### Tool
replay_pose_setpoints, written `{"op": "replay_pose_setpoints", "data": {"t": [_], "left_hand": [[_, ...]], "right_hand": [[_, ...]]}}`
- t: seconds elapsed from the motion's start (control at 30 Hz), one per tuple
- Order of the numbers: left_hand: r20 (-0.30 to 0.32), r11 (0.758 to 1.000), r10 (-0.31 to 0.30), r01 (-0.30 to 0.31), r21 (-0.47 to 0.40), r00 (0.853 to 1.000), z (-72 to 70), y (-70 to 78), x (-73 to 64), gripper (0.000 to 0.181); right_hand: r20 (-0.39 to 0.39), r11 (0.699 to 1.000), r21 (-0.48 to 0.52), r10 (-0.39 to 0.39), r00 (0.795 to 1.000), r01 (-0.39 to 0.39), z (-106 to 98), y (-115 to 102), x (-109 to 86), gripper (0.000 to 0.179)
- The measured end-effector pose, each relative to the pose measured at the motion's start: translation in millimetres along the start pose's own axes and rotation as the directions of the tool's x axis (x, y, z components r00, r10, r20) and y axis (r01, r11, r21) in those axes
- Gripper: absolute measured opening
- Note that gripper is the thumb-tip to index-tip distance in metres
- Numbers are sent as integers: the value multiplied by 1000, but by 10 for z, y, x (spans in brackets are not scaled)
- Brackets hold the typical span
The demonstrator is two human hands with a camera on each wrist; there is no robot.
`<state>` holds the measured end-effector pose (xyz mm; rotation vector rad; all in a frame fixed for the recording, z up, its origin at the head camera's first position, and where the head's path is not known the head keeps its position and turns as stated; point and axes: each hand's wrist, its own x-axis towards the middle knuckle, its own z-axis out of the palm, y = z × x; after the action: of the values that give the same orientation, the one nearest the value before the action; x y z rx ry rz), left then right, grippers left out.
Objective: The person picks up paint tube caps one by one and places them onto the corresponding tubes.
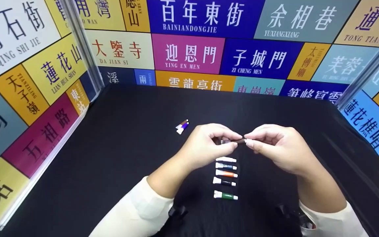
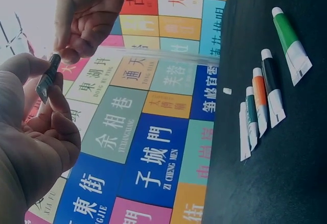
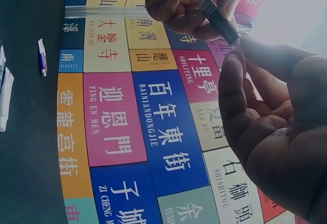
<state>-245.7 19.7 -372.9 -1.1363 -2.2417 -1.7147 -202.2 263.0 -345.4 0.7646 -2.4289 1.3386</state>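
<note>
My left hand (image 1: 206,143) grips a small dark paint tube (image 2: 48,75) between thumb and fingers, its flat crimped end sticking out of the grip. At the tube's other end, the thumb and fingertips of my right hand (image 1: 276,144) pinch the tip; they hide most of the cap there. Both hands are raised in front of me, nearly touching. Below them on the black cloth lies a row of paint tubes: white (image 1: 226,160), teal-blue (image 1: 226,166), orange (image 1: 227,173), black (image 1: 225,181) and green (image 1: 226,196), caps to the right.
Two more tubes, one purple (image 1: 184,126) and one brown (image 1: 182,123), lie together farther back on the left. A small white piece (image 2: 227,91) rests on the black cloth (image 1: 127,148). Panels with printed street names (image 1: 189,54) enclose the table's back and sides.
</note>
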Motion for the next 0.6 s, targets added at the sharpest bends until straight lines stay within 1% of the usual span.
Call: {"op": "replay_pose_setpoints", "data": {"t": [0.1, 0.17, 0.27, 0.33, 0.43, 0.53, 0.6], "left_hand": [[3, 1000, -6, 6, 7, 1000, 8, -1, -4, 19], [5, 1000, -13, 13, -1, 1000, 15, -2, -3, 20], [8, 1000, -16, 17, -15, 1000, 28, -2, 2, 20], [8, 1000, -14, 14, -23, 1000, 34, -2, 3, 20], [9, 999, -10, 10, -38, 1000, 41, -2, 3, 21], [8, 998, -8, 9, -54, 1000, 43, -13, 6, 20], [4, 998, -8, 8, -60, 1000, 41, -23, 8, 20]], "right_hand": [[17, 997, -26, 74, 997, -73, -3, 3, 10, 11], [19, 990, -59, 130, 991, -129, -1, 9, 16, 7], [16, 976, -111, 188, 982, -186, 6, 19, 24, 16], [14, 970, -135, 206, 978, -203, 12, 26, 27, 24], [13, 968, -134, 215, 977, -211, 21, 34, 27, 31], [3, 973, -105, 206, 978, -205, 29, 36, 26, 32], [-10, 979, -73, 189, 982, -190, 33, 33, 28, 29]]}}
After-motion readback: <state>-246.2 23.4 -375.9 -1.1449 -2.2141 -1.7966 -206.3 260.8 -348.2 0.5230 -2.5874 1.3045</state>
